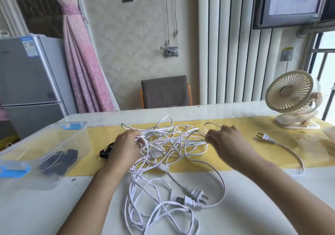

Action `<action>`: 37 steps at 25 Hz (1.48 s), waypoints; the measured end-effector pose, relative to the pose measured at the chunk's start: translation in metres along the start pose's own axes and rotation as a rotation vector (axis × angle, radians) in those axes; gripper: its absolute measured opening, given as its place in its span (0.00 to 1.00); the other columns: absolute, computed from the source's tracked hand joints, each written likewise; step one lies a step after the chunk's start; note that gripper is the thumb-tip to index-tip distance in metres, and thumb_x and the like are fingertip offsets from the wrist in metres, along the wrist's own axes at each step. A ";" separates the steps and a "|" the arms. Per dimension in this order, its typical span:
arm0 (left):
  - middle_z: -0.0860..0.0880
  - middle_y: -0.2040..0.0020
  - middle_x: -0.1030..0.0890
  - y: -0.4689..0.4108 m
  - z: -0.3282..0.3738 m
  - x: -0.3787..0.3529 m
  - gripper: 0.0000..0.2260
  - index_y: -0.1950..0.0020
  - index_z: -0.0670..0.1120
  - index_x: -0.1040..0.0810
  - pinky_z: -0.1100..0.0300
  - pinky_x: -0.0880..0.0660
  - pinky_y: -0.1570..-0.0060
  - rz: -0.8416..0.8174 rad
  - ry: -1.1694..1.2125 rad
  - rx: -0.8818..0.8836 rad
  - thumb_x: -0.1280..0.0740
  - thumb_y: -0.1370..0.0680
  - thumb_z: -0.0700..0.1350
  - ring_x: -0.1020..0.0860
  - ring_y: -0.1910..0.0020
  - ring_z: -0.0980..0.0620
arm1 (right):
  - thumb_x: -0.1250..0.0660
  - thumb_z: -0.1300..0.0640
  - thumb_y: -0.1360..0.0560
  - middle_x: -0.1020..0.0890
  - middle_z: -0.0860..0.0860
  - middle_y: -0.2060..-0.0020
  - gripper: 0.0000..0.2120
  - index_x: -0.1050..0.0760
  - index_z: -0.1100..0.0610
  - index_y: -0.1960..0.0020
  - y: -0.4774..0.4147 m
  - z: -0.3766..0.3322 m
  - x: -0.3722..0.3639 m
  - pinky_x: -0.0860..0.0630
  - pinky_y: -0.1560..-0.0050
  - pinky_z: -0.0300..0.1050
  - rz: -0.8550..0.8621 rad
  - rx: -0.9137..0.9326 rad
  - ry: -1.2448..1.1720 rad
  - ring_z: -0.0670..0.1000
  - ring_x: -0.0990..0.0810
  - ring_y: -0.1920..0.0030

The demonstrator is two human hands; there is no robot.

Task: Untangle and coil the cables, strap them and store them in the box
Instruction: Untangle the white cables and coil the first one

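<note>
A tangle of white cables (172, 140) lies in the middle of the table (253, 198), partly on the yellow runner (253, 124) and partly on the white surface toward the near edge. The left hand (126, 145) grips several strands at the left side of the tangle, with the fingers curled round them. The right hand (224, 138) pinches one strand at the right side, the fingertips closed on it. Two plugs (194, 197) lie side by side close to the near edge. A third plug (265, 137) lies on the runner toward the right edge, apart from the tangle. The clear box (54, 137) with blue latches stands at the left edge, and a dark bundle (59, 160) is inside it. A black strap (105, 152) lies on the runner just beside the left hand. A fan (291, 97) stands at the far right corner.
</note>
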State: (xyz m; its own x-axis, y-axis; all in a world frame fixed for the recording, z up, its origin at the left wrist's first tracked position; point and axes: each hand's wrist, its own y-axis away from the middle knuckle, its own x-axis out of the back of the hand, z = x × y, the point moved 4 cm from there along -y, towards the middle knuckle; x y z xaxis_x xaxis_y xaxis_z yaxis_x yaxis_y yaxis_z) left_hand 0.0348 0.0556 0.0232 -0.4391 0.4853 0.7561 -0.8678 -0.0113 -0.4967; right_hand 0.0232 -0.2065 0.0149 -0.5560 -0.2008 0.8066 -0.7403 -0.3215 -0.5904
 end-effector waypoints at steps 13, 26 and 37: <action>0.43 0.46 0.20 0.001 -0.009 0.023 0.15 0.44 0.42 0.23 0.53 0.29 0.51 0.071 -0.211 0.295 0.28 0.28 0.45 0.23 0.46 0.40 | 0.42 0.62 0.27 0.25 0.49 0.39 0.21 0.29 0.50 0.35 0.020 0.059 0.027 0.36 0.38 0.47 -0.294 -0.460 0.204 0.54 0.30 0.36; 0.44 0.47 0.26 0.018 0.052 0.022 0.18 0.46 0.43 0.30 0.55 0.36 0.43 0.056 -0.336 0.099 0.36 0.25 0.56 0.30 0.44 0.44 | 0.35 0.53 0.23 0.32 0.42 0.67 0.09 0.20 0.57 0.54 0.002 -0.009 -0.016 0.40 0.62 0.39 0.042 -0.071 -0.425 0.47 0.33 0.64; 0.64 0.28 0.42 0.039 0.091 -0.043 0.25 0.25 0.57 0.43 0.70 0.48 0.30 -0.196 0.344 -0.510 0.44 0.21 0.60 0.46 0.28 0.67 | 0.38 0.55 0.24 0.22 0.43 0.67 0.10 0.24 0.59 0.60 0.004 -0.006 0.073 0.36 0.64 0.29 0.321 -0.154 -1.053 0.40 0.29 0.67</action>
State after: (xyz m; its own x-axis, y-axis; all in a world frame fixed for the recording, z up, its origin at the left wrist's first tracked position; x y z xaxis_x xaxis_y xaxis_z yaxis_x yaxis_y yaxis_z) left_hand -0.0018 -0.0453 0.0103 -0.1106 0.6895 0.7158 -0.6674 0.4821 -0.5676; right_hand -0.0226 -0.2168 0.0714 -0.1857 -0.9632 0.1945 -0.6991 -0.0095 -0.7149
